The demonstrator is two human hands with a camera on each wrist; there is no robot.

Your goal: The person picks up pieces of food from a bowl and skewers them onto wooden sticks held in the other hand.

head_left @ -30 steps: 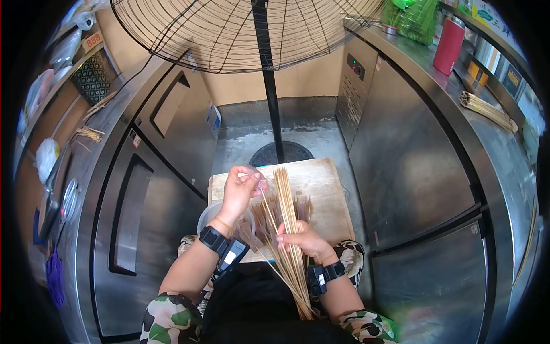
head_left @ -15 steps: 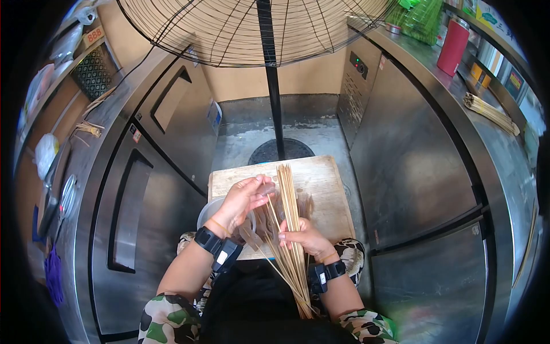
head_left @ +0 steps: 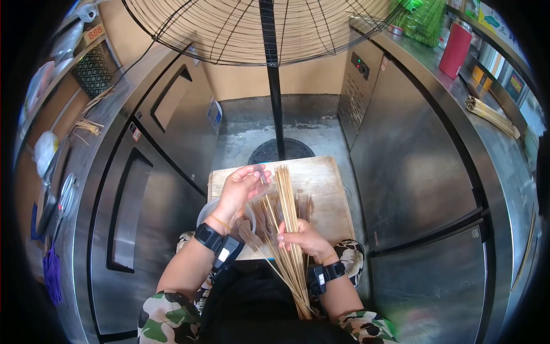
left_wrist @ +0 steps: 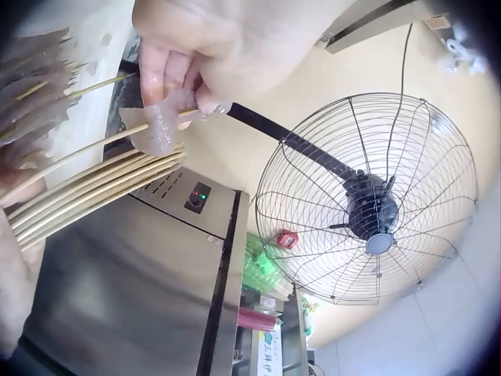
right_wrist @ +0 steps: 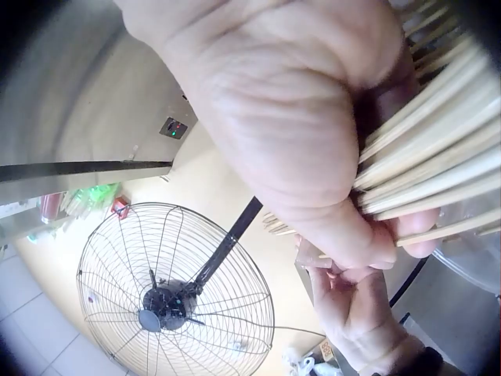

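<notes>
My left hand (head_left: 243, 189) pinches a pale meat piece (left_wrist: 160, 129) at the tip of a single skewer (head_left: 268, 212), whose long axis runs from 5 to 11 o'clock. My right hand (head_left: 302, 238), at 5 o'clock from the meat, clasps the skewer bundle (head_left: 286, 195) above the cutting board (head_left: 323, 189). The left hand is nearer.

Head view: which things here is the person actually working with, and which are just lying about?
In the work:
- left hand, pinching a meat piece
- right hand, gripping the skewer bundle
- wooden board beneath both hands
- bowl by the left wrist

Lying about:
- standing fan
- red flask
- spare skewers, far right
</notes>
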